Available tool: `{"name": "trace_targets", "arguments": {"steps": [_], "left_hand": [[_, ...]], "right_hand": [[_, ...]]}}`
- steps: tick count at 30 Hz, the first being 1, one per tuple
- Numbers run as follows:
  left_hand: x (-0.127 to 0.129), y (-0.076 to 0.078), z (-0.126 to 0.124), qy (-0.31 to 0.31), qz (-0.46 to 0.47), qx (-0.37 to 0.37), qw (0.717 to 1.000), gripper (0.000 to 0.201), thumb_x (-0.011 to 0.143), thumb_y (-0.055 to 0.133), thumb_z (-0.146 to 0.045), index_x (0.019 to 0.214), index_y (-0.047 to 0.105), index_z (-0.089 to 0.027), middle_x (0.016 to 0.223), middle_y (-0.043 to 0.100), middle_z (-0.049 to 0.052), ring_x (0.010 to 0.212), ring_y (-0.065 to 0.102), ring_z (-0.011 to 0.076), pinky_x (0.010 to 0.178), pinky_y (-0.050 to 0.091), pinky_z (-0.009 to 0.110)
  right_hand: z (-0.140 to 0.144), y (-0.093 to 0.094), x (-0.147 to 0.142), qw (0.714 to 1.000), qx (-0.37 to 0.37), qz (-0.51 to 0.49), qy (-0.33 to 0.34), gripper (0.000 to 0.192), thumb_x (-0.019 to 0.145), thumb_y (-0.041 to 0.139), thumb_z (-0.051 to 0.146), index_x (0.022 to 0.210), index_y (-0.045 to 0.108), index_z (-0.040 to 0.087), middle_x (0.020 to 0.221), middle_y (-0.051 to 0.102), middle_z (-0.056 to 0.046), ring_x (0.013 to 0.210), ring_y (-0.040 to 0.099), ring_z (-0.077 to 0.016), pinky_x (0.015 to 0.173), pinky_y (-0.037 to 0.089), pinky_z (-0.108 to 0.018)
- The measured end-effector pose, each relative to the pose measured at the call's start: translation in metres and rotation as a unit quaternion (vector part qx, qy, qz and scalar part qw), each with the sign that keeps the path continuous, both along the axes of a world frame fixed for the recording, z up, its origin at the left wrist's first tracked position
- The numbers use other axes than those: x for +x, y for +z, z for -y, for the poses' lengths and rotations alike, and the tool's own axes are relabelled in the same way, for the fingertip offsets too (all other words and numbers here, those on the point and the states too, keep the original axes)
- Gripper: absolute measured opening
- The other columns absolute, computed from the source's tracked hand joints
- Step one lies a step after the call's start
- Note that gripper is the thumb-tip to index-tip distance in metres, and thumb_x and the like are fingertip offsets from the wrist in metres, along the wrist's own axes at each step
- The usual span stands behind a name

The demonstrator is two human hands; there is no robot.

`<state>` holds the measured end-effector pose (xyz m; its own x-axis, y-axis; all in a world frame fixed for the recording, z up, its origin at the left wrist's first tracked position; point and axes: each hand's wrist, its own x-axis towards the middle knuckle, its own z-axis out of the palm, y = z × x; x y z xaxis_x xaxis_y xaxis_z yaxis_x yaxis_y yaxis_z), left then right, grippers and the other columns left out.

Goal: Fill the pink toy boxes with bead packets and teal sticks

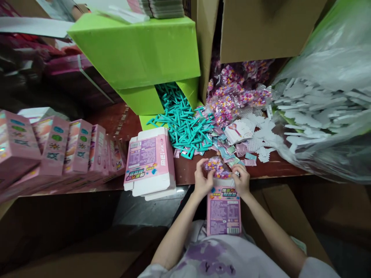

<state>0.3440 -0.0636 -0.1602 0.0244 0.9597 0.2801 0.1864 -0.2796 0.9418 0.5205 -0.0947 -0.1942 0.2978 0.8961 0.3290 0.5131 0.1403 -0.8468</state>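
Observation:
A small pink printed box point(223, 211) stands on end against my body, its open top at the table's edge. My left hand point(202, 178) and my right hand point(241, 180) both grip that open top. Between them a clear bag of pink and purple beads point(215, 166) sits in the opening, pinched by both sets of fingers. A stack of flat, unfolded pink boxes point(149, 163) lies on the table to the left of my left hand.
Teal plastic sticks point(182, 123) spill from a tipped green carton point(136, 50). More bead bags point(232, 96), small sachets point(228, 148) and white grid pieces point(261, 139) lie behind my hands. Finished pink boxes point(58, 146) line the left; a plastic bag of white parts point(324, 108) fills the right.

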Motion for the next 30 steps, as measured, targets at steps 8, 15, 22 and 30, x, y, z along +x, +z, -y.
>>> {"name": "trace_targets", "arguments": {"steps": [8, 15, 22, 30], "left_hand": [[-0.019, 0.003, 0.002, -0.187, -0.323, -0.003, 0.928, 0.028, 0.082, 0.051, -0.021, 0.109, 0.058, -0.020, 0.098, 0.067, 0.008, 0.094, 0.057, 0.0226, 0.088, 0.034, 0.042], [-0.026, 0.023, 0.008, -0.276, -0.384, 0.037, 0.880, 0.021, 0.088, 0.050, -0.032, 0.099, 0.065, -0.023, 0.083, 0.068, 0.006, 0.087, 0.054, 0.0213, 0.092, 0.026, 0.046], [-0.014, 0.013, 0.027, -0.222, -0.443, 0.047, 0.867, 0.038, 0.085, 0.050, -0.052, 0.089, 0.066, -0.017, 0.074, 0.064, 0.010, 0.091, 0.052, 0.0267, 0.095, 0.024, 0.052], [-0.017, 0.027, 0.024, -0.095, -0.306, -0.050, 0.946, 0.026, 0.092, 0.046, -0.037, 0.083, 0.066, -0.022, 0.082, 0.064, 0.002, 0.086, 0.055, 0.0172, 0.099, 0.021, 0.049]], "right_hand": [[0.016, 0.002, -0.001, 0.999, -0.008, 0.047, -0.011, 0.014, 0.078, 0.053, 0.022, 0.064, 0.055, 0.019, 0.069, 0.057, -0.003, 0.074, 0.052, -0.0194, 0.073, 0.039, -0.033], [0.024, 0.004, -0.003, 0.973, -0.064, 0.173, 0.141, 0.028, 0.090, 0.047, 0.027, 0.067, 0.062, 0.020, 0.065, 0.062, 0.001, 0.076, 0.052, -0.0170, 0.094, 0.027, -0.043], [0.042, -0.010, -0.014, 0.973, -0.019, 0.231, 0.009, 0.011, 0.083, 0.059, 0.030, 0.080, 0.067, 0.023, 0.085, 0.066, -0.004, 0.089, 0.052, -0.0224, 0.098, 0.025, -0.048], [0.045, -0.002, -0.020, 0.995, -0.019, -0.011, -0.095, 0.017, 0.082, 0.061, 0.037, 0.082, 0.060, 0.020, 0.083, 0.058, -0.005, 0.081, 0.054, -0.0208, 0.082, 0.041, -0.040]]}}
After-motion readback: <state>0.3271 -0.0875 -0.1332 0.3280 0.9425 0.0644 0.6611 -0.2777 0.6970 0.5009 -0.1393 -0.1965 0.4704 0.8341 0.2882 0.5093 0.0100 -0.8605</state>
